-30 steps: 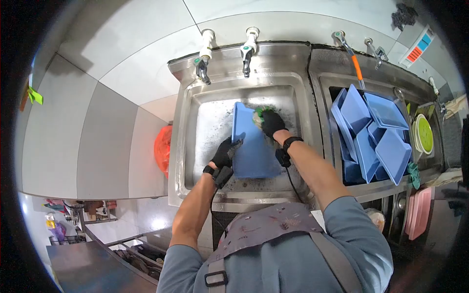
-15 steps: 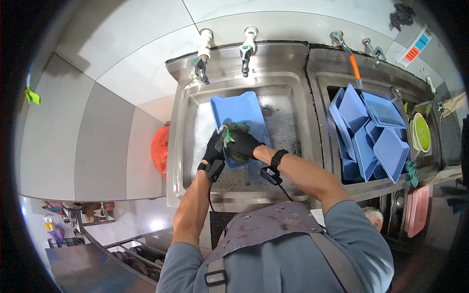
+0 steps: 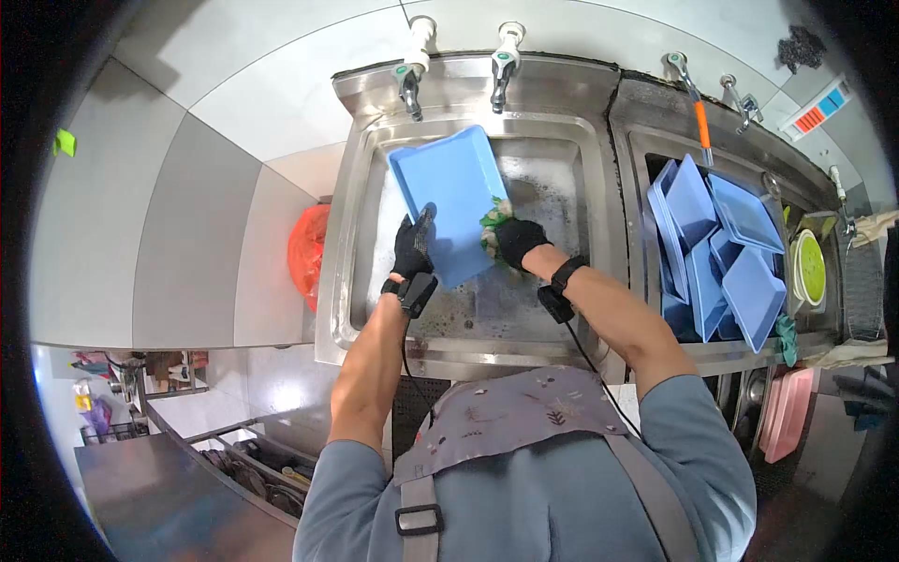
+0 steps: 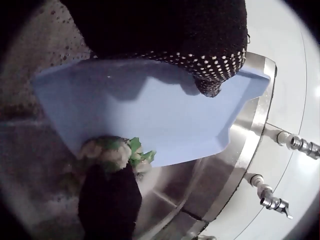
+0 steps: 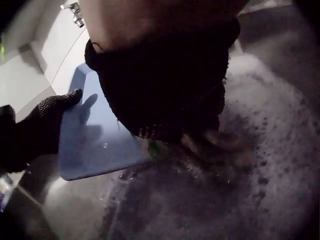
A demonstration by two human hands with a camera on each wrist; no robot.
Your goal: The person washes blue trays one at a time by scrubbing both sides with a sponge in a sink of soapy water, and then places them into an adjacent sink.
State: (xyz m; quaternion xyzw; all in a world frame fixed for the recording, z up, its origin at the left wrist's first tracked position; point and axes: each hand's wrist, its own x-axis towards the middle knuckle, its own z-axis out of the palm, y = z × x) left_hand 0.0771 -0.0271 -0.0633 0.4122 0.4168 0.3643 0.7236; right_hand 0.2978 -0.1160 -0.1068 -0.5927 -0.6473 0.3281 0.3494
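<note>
A blue plastic tray (image 3: 449,192) is held tilted over the soapy water of the left sink basin (image 3: 346,253). My gloved left hand (image 3: 412,248) grips its left long side, thumb over the rim onto the inner face, as the left wrist view shows. At the opposite side, my gloved right hand (image 3: 521,244) holds a bunched green-and-white scrubber (image 4: 117,154) against the tray's edge. Both gloves are black, with pale dots on the left one. In the right wrist view the glove hides most of the scrubber, and the tray (image 5: 95,140) shows beyond it.
Two taps (image 3: 506,70) stand behind the basin. Several blue trays (image 3: 749,290) are piled in the right basin, with a green round container (image 3: 809,265) beyond them. An orange-sleeved hose (image 3: 702,124) hangs above that pile. A red plastic bag (image 3: 307,258) is left of the sink.
The tray has turned and moved toward the sink's back. My right hand first went to the tray's left side near my left hand, then across to its right edge with the scrubber.
</note>
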